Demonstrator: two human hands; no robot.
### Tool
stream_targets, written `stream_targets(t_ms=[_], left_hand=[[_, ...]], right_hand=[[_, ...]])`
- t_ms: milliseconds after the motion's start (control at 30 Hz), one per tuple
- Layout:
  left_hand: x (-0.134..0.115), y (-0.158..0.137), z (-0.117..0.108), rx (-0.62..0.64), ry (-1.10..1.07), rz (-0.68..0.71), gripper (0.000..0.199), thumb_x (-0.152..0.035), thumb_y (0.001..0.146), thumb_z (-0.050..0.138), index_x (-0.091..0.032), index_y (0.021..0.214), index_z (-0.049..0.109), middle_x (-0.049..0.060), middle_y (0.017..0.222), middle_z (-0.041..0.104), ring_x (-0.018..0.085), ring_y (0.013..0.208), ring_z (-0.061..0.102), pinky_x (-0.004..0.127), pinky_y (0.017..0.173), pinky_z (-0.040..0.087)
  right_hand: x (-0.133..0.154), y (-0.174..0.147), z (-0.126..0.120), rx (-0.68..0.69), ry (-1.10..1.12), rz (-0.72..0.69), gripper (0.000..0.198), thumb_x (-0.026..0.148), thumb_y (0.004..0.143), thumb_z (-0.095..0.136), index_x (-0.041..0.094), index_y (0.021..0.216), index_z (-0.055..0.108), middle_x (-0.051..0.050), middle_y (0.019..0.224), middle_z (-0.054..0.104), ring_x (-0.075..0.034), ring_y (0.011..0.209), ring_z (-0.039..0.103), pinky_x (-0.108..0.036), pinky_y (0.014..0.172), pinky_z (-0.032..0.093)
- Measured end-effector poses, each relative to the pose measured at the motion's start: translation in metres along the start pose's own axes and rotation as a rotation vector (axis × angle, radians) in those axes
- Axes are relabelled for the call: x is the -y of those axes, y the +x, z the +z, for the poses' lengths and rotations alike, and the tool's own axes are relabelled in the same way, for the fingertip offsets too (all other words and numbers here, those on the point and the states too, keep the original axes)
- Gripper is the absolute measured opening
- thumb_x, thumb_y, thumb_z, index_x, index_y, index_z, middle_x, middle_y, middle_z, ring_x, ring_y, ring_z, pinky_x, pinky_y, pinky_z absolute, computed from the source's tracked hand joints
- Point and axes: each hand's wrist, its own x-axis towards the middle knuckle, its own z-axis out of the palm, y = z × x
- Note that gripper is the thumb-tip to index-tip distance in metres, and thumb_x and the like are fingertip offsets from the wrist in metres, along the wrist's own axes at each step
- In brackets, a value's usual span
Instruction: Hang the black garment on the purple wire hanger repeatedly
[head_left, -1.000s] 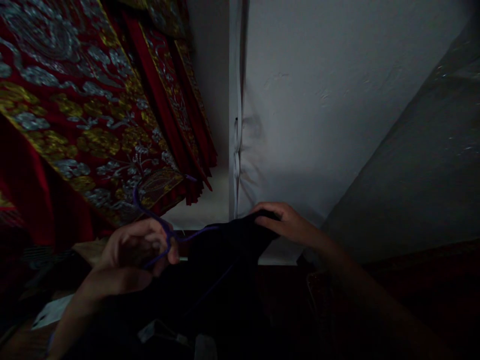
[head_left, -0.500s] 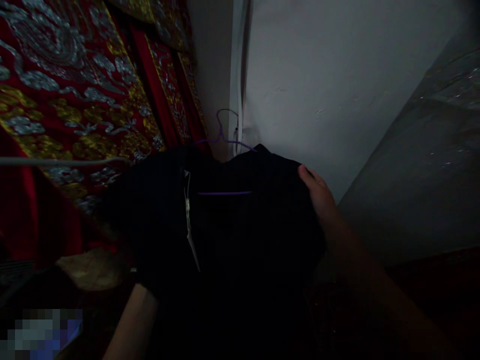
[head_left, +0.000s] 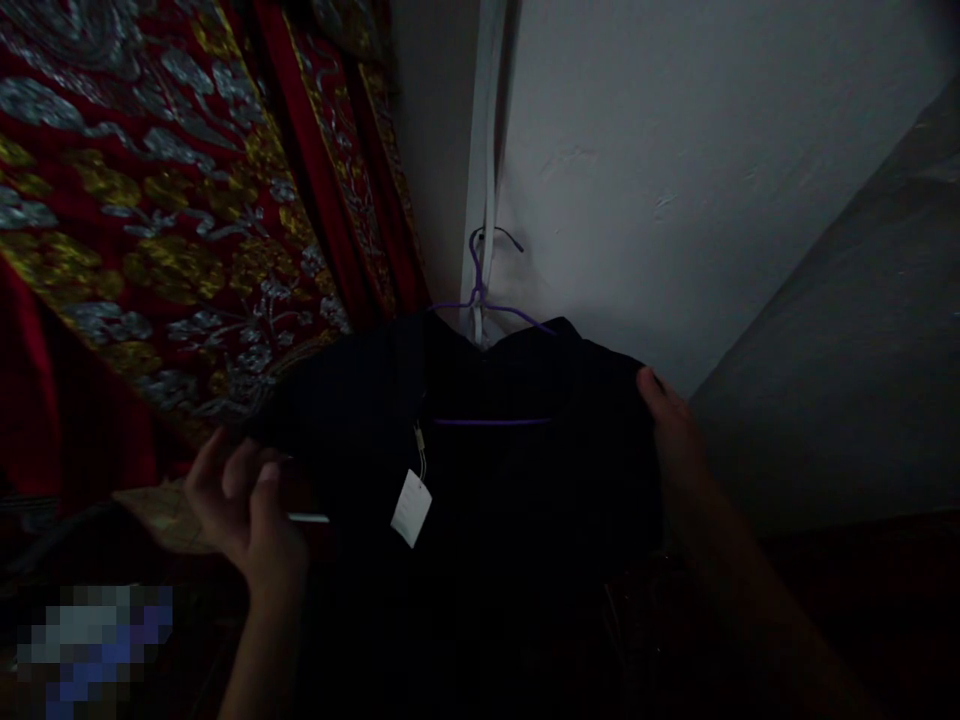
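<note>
A dark short-sleeved shirt, almost black in the dim light, is on a thin purple hanger. The hanger's hook rises above the neckline, in front of a pale cable on the wall. A white paper tag dangles on a string near the collar. My left hand has its fingers curled at the sleeve edge on the left. Beside its thumb a short, thin white strip shows, its kind unclear. My right hand grips the other shoulder, thumb in front and fingers mostly hidden behind the cloth.
Red cloth with gold and silver embroidery hangs at the left. A pale wall stands behind the hanger, with a greyish sheet sloping across the right. A blurred-out patch covers something at the lower left.
My left hand has come out from behind the cloth to the sleeve edge. The tag has turned its flat side towards me. The pale rod at the left is gone from view.
</note>
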Motion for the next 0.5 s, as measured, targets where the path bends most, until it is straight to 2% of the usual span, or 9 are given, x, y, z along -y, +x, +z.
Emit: stream_targets(t_ms=[67, 100, 167, 200, 233, 367, 433, 500], left_hand=[[-0.003, -0.016, 0.002, 0.0, 0.07, 0.197, 0.04, -0.02, 0.081, 0.071, -0.019, 0.12, 0.065, 0.008, 0.116, 0.063, 0.021, 0.106, 0.061, 0.037, 0.093, 0.051], [-0.005, -0.026, 0.005, 0.07, 0.135, 0.303, 0.033, -0.019, 0.081, 0.072, -0.019, 0.113, 0.067, 0.008, 0.115, 0.063, 0.022, 0.108, 0.061, 0.038, 0.095, 0.05], [-0.008, -0.045, 0.013, 0.323, 0.227, 0.402, 0.025, -0.016, 0.083, 0.07, -0.02, 0.108, 0.067, 0.007, 0.108, 0.065, 0.022, 0.103, 0.062, 0.037, 0.091, 0.05], [-0.009, -0.053, 0.017, 0.448, 0.245, 0.373, 0.024, -0.017, 0.085, 0.069, -0.02, 0.108, 0.065, 0.006, 0.104, 0.066, 0.022, 0.1, 0.064, 0.036, 0.089, 0.051], [-0.009, -0.058, 0.022, 0.552, 0.253, 0.29, 0.024, -0.021, 0.086, 0.068, -0.02, 0.11, 0.063, 0.006, 0.104, 0.067, 0.022, 0.098, 0.065, 0.037, 0.089, 0.052], [-0.006, -0.068, 0.033, 0.819, 0.199, -0.233, 0.029, -0.039, 0.091, 0.066, -0.019, 0.111, 0.061, 0.007, 0.103, 0.071, 0.023, 0.096, 0.068, 0.036, 0.087, 0.054], [-0.008, -0.071, 0.033, 0.996, 0.098, -0.393, 0.025, -0.042, 0.094, 0.062, -0.018, 0.103, 0.065, 0.005, 0.093, 0.073, 0.02, 0.088, 0.07, 0.031, 0.08, 0.054], [-0.016, -0.075, 0.032, 1.104, 0.027, -0.468, 0.026, -0.042, 0.093, 0.063, -0.017, 0.09, 0.07, 0.003, 0.078, 0.071, 0.017, 0.075, 0.068, 0.027, 0.07, 0.053]], right_hand=[[-0.004, -0.001, 0.005, 0.012, 0.059, 0.053, 0.041, 0.058, 0.085, 0.068, 0.024, 0.107, 0.075, -0.004, 0.116, 0.076, -0.024, 0.111, 0.071, -0.035, 0.098, 0.057], [-0.006, -0.002, 0.006, 0.01, 0.083, 0.085, 0.042, 0.058, 0.085, 0.067, 0.024, 0.108, 0.074, -0.004, 0.116, 0.076, -0.024, 0.111, 0.071, -0.036, 0.099, 0.057], [-0.01, -0.005, 0.008, -0.008, 0.102, 0.142, 0.043, 0.058, 0.086, 0.067, 0.024, 0.11, 0.074, -0.005, 0.115, 0.076, -0.024, 0.111, 0.071, -0.037, 0.1, 0.057], [-0.012, -0.007, 0.008, -0.022, 0.1, 0.158, 0.043, 0.058, 0.086, 0.067, 0.024, 0.111, 0.074, -0.005, 0.115, 0.076, -0.024, 0.112, 0.071, -0.037, 0.101, 0.057], [-0.014, -0.008, 0.007, -0.034, 0.094, 0.163, 0.044, 0.058, 0.086, 0.067, 0.024, 0.112, 0.074, -0.005, 0.114, 0.076, -0.024, 0.113, 0.071, -0.037, 0.101, 0.057], [-0.019, -0.012, 0.005, -0.043, 0.062, 0.107, 0.043, 0.059, 0.085, 0.067, 0.026, 0.112, 0.073, -0.004, 0.116, 0.076, -0.024, 0.121, 0.067, -0.038, 0.103, 0.056], [-0.022, -0.014, 0.004, -0.054, 0.035, 0.074, 0.043, 0.06, 0.083, 0.068, 0.027, 0.111, 0.074, -0.003, 0.116, 0.076, -0.024, 0.126, 0.064, -0.038, 0.104, 0.056], [-0.024, -0.016, 0.003, -0.059, 0.013, 0.055, 0.044, 0.061, 0.082, 0.069, 0.028, 0.111, 0.074, -0.003, 0.116, 0.076, -0.026, 0.128, 0.062, -0.039, 0.105, 0.055]])
